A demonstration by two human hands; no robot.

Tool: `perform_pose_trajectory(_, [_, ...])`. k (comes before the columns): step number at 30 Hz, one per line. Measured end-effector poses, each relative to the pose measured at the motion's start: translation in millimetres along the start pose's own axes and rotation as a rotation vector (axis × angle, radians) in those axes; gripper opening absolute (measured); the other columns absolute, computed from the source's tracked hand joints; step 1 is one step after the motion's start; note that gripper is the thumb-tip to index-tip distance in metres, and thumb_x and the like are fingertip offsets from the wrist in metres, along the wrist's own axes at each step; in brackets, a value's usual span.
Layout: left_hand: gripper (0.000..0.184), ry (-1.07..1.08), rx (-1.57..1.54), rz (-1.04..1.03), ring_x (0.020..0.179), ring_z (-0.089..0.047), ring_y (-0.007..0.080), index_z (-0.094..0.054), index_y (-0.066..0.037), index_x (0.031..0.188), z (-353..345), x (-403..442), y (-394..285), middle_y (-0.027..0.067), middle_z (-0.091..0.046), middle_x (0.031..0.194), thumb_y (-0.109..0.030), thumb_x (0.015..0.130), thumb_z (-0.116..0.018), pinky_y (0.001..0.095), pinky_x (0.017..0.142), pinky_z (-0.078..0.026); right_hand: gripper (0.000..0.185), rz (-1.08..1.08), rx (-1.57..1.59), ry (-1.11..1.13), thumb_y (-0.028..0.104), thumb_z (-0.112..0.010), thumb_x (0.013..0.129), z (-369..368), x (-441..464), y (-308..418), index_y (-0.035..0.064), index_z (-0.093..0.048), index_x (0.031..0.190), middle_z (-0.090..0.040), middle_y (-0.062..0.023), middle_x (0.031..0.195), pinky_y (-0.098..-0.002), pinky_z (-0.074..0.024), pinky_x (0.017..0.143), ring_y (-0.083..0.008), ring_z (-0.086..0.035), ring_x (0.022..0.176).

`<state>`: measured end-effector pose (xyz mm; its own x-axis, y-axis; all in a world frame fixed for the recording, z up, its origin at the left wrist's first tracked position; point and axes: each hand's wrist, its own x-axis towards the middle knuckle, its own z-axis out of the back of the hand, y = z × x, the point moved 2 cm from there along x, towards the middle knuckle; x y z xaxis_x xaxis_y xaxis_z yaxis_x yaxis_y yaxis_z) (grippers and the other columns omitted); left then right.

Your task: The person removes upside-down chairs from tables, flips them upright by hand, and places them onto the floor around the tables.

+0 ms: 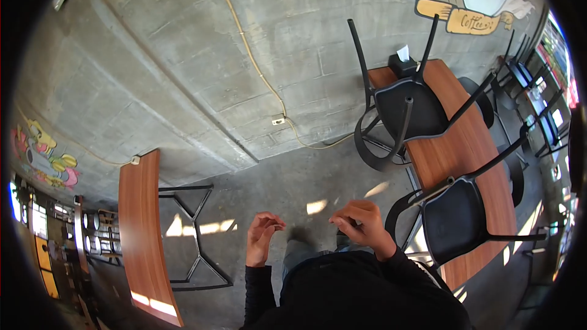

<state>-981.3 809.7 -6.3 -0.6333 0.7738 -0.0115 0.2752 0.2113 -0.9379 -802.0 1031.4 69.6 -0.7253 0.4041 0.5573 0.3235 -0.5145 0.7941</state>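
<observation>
My left hand (pixel 263 238) is raised in front of my body, its fingers curled and drawn together towards the thumb. A tiny pale spot shows at its fingertips, too small to name. Across from it, my right hand (pixel 359 225) is closed, with thumb and forefinger pinched. Whatever it may hold is hidden. A gap separates the two hands, and neither touches any furniture. Nearest to my right hand is a black chair (pixel 452 220) turned upside down on a wooden table (pixel 465 131).
Another upturned black chair (pixel 411 109) lies farther along that table, near a tissue box (pixel 403 66). On the left is a second wooden table (pixel 142 220) with black metal legs (pixel 197 238). A concrete wall (pixel 183 55) with a cable and socket (pixel 279 121) stands ahead.
</observation>
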Motion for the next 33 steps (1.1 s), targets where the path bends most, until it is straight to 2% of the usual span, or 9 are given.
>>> perform_pose_trajectory(2, [0.022, 0.06, 0.021, 0.043, 0.102, -0.063, 0.0232, -0.055, -0.005, 0.116, 5.1, 34.2, 0.5, 0.0094, -0.063, 0.108, -0.009, 0.095, -0.06, 0.0367, 0.089, -0.049, 0.006, -0.023, -0.062, -0.027, 0.008, -0.076, 0.085, -0.3, 8.9, -8.7, 0.0032, -0.073, 0.084, -0.058, -0.0046, 0.061, -0.0316, -0.0386, 0.049, -0.0161, -0.051, 0.05])
perform_pose_trajectory(5, [0.023, 0.177, 0.044, 0.114, 0.1, -0.062, 0.0234, -0.053, -0.006, 0.114, 13.0, 91.3, 5.0, 0.0087, -0.061, 0.105, -0.016, 0.095, -0.062, 0.0362, 0.088, -0.049, 0.008, -0.215, -0.064, -0.118, 0.009, -0.072, 0.089, -12.1, 12.5, -20.9, 0.0017, -0.072, 0.085, -0.061, -0.0057, 0.064, -0.0309, -0.0397, 0.049, -0.0168, -0.052, 0.05])
perform_pose_trajectory(9, [0.015, 0.299, 0.091, 0.227, 0.099, -0.063, 0.0213, -0.054, -0.005, 0.111, 20.4, 172.8, 6.5, 0.0084, -0.061, 0.104, -0.006, 0.095, -0.053, 0.0341, 0.087, -0.049, 0.01, -0.399, -0.085, -0.265, 0.01, -0.071, 0.091, -47.9, 23.2, -37.9, 0.002, -0.073, 0.087, -0.062, -0.006, 0.065, -0.0314, -0.0415, 0.05, -0.0183, -0.053, 0.051])
perform_pose_trajectory(13, [0.014, 0.593, 0.113, 0.286, 0.098, -0.062, 0.0186, -0.054, -0.004, 0.11, 11.5, 241.5, -5.4, 0.008, -0.061, 0.101, -0.009, 0.096, -0.054, 0.0322, 0.087, -0.049, 0.008, -0.389, -0.214, -0.292, 0.01, -0.071, 0.09, -79.4, 56.8, -39.2, 0.0026, -0.073, 0.089, -0.062, -0.0057, 0.066, -0.031, -0.0449, 0.053, -0.0187, -0.058, 0.057])
perform_pose_trajectory(18, [0.015, 0.971, 0.175, 0.324, 0.095, -0.06, 0.0131, -0.055, -0.003, 0.111, -42.1, 302.1, -4.0, 0.0054, -0.062, 0.099, -0.01, 0.098, -0.056, 0.0277, 0.086, -0.047, 0.007, -0.514, -0.327, -0.584, 0.009, -0.072, 0.089, -98.8, 53.5, -25.8, 0.0023, -0.072, 0.087, -0.062, -0.007, 0.067, -0.0302, -0.0458, 0.054, -0.0183, -0.059, 0.058])
perform_pose_trajectory(22, [0.021, 1.212, 0.214, 0.178, 0.099, -0.059, 0.0128, -0.053, -0.005, 0.117, -112.6, 321.3, 0.0, 0.0036, -0.061, 0.104, -0.01, 0.097, -0.059, 0.028, 0.089, -0.046, 0.008, -0.695, -0.453, -0.937, 0.007, -0.07, 0.089, -108.2, 15.3, -9.6, 0.001, -0.072, 0.084, -0.063, -0.0089, 0.068, -0.0289, -0.0463, 0.055, -0.0176, -0.059, 0.058])
perform_pose_trajectory(25, [0.039, 1.218, 0.136, -0.079, 0.12, -0.051, 0.0163, -0.049, -0.007, 0.129, -176.4, 335.9, 11.2, 0.007, -0.051, 0.129, -0.01, 0.093, -0.063, 0.0329, 0.095, -0.046, 0.016, -0.707, -0.596, -1.092, 0.009, -0.066, 0.093, -105.5, -2.6, 9.3, 0.0, -0.071, 0.08, -0.063, -0.0086, 0.064, -0.0267, -0.0432, 0.053, -0.0138, -0.059, 0.052])
perform_pose_trajectory(27, [0.048, 1.2, 0.146, -0.269, 0.125, -0.048, 0.0204, -0.047, -0.007, 0.134, -223.1, 347.4, 20.9, 0.0076, -0.05, 0.136, -0.016, 0.091, -0.067, 0.0384, 0.104, -0.041, 0.017, -0.696, -0.663, -1.152, 0.009, -0.066, 0.093, -105.6, -11.2, 22.1, -0.0004, -0.07, 0.079, -0.063, -0.0085, 0.064, -0.0263, -0.0423, 0.052, -0.0137, -0.059, 0.052])
perform_pose_trajectory(33, [0.051, 1.346, 0.38, -0.537, 0.129, -0.048, 0.0247, -0.057, -0.009, 0.129, -325.1, 372.0, 94.8, 0.0083, -0.057, 0.132, -0.028, 0.086, -0.076, 0.0419, 0.107, -0.04, 0.017, -0.712, -0.742, -1.255, 0.008, -0.067, 0.092, -102.3, -43.3, 40.7, -0.0008, -0.07, 0.079, -0.062, -0.0088, 0.063, -0.0262, -0.0417, 0.052, -0.0137, -0.058, 0.052])
